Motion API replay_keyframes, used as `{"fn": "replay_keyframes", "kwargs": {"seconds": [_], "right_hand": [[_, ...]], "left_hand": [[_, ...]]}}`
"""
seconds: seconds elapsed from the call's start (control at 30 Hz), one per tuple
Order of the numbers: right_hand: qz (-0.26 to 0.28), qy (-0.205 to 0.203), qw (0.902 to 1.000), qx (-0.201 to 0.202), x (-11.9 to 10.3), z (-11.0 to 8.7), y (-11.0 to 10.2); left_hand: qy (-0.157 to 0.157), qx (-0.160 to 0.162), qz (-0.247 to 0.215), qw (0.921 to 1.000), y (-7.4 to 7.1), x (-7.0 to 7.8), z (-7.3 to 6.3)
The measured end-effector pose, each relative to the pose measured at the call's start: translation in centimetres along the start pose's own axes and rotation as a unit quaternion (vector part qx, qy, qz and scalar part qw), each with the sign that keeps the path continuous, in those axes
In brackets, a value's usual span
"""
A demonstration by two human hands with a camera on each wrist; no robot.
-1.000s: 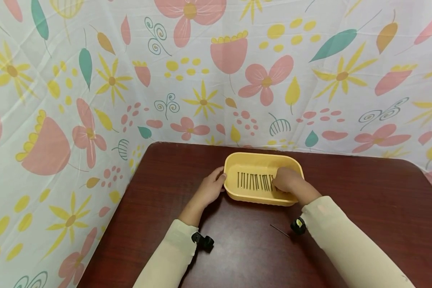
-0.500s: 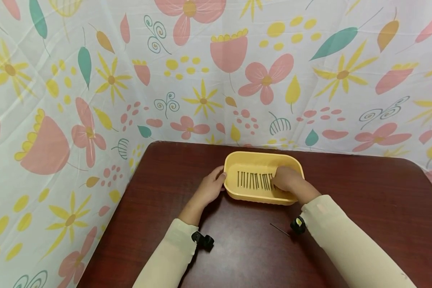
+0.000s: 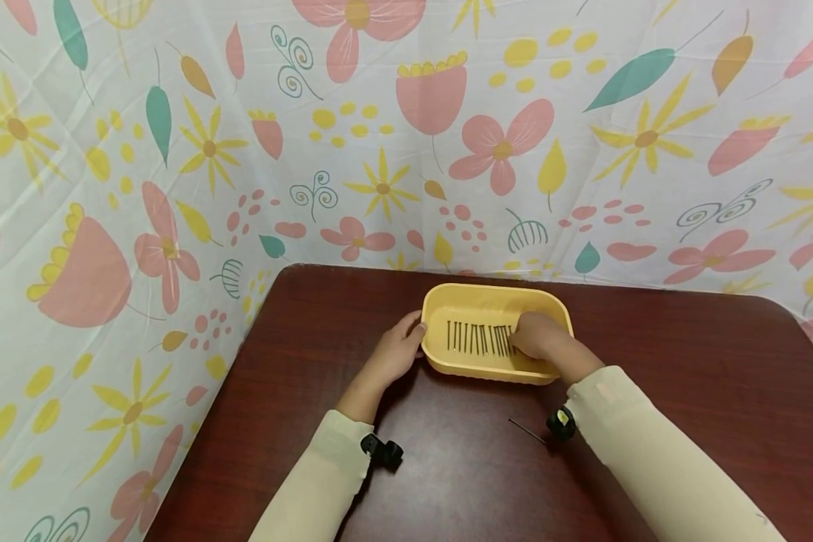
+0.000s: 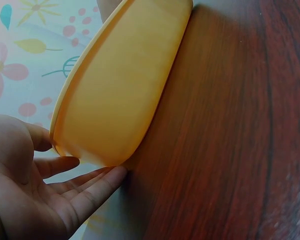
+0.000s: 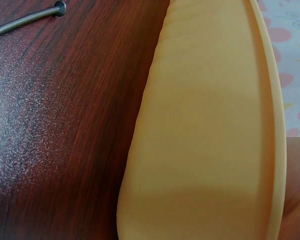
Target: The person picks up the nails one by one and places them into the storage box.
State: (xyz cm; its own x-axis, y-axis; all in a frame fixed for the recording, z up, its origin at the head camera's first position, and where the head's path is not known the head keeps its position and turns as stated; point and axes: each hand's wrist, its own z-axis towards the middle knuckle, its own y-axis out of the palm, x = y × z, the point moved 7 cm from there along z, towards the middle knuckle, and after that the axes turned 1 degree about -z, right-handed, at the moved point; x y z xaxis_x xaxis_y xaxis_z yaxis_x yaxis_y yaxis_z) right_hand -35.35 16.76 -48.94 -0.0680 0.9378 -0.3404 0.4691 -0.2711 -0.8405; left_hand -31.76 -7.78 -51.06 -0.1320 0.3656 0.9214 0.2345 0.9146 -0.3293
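Note:
A yellow plastic tray [image 3: 481, 374] lies near the table's far edge. Inside it, several thin dark nails [image 3: 466, 339] are lined up in a row. My left hand [image 3: 393, 355] touches the tray's left end; the left wrist view has its fingers fairly straight against the outer wall and rim. Reaching over the near rim, my right hand [image 3: 542, 339] is down in the tray at the row's right end. Its fingertips are hidden, so whether they hold a nail cannot be seen. One loose nail [image 3: 527, 431] lies on the table in front of the tray.
The dark red-brown wooden table [image 3: 447, 467] has a glossy top with rounded far corners. Behind it and at the left hangs a white floral cloth [image 3: 379, 150]. A small black camera is strapped to each wrist over cream sleeves [image 3: 650, 444].
My right hand has shifted very slightly left inside the tray, and the nails beside it stand a little closer together. My left hand and the tray look still.

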Motion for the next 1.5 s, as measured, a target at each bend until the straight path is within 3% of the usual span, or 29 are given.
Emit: {"fn": "replay_keyframes", "kwargs": {"seconds": [0.27, 0.43, 0.67, 0.97, 1.2, 1.5], "right_hand": [[-0.003, 0.010, 0.9999, 0.005, -0.4, -0.9, -0.9], [0.007, -0.012, 0.9987, 0.049, -1.0, -2.6, -2.1], [0.045, -0.079, 0.9861, 0.140, -1.5, -6.7, -3.0], [0.047, -0.155, 0.9676, 0.194, -2.5, -12.2, -1.5], [0.056, -0.170, 0.9666, 0.184, -2.3, -14.3, 0.4], [0.032, -0.136, 0.9847, 0.104, -0.8, -13.8, 4.6]], "left_hand": [[-0.001, 0.001, 0.003, 1.0000, 0.0, 0.1, 0.0], [-0.005, 0.003, 0.009, 0.9999, -0.1, 0.0, 0.0], [-0.001, 0.004, 0.006, 1.0000, -0.1, 0.0, 0.0], [0.003, 0.003, 0.001, 1.0000, 0.0, 0.2, 0.0], [0.007, 0.008, -0.002, 0.9999, 0.2, 0.2, 0.0], [0.008, 0.008, -0.001, 0.9999, 0.2, -0.1, 0.0]]}}
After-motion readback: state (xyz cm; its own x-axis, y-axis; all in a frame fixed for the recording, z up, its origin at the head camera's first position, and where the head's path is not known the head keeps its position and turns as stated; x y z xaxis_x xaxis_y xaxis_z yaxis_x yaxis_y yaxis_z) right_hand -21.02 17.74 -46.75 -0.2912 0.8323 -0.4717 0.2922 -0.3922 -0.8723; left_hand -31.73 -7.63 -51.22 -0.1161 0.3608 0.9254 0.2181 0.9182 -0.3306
